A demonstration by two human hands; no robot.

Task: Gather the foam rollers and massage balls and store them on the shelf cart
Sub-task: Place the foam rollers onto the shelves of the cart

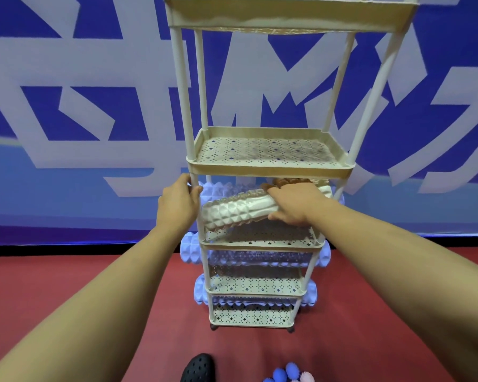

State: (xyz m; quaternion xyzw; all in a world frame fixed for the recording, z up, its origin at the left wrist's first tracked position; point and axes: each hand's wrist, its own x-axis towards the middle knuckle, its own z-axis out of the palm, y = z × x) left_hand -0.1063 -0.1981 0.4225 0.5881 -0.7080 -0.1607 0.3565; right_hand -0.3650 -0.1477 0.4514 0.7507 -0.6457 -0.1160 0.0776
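A person stands before a tall cream shelf cart (271, 169) set on a red floor (94, 299) against a blue-and-white patterned wall (66, 106). The left hand (177, 205) grips the cart's front left post just below the second tier, fingers and thumb wrapped round the pole. The right hand (295, 204) holds a white ridged foam roller (238, 209) by its right part, fingers curled over the top and thumb beneath. The roller lies tilted, its left end lower, above the perforated tray of the third tier and between the front posts. Behind it on the same tier lies a pale blue foam roller (221, 188), its knobbly end showing near the left post; a brown textured object (290, 181) sits just above the right hand, too hidden to identify.

Two more pale blue rollers rest on the lower tiers: one (189, 249) beneath the third tray and another (200, 290) on the tier under that, each jutting past the posts at both sides. The second tier's tray and the bottom tray show only their punched pattern.

At the lower edge of the view, spiky massage balls (287, 374) in blue and pink lie clustered on the floor, beside the toe of a black perforated clog (199, 368).
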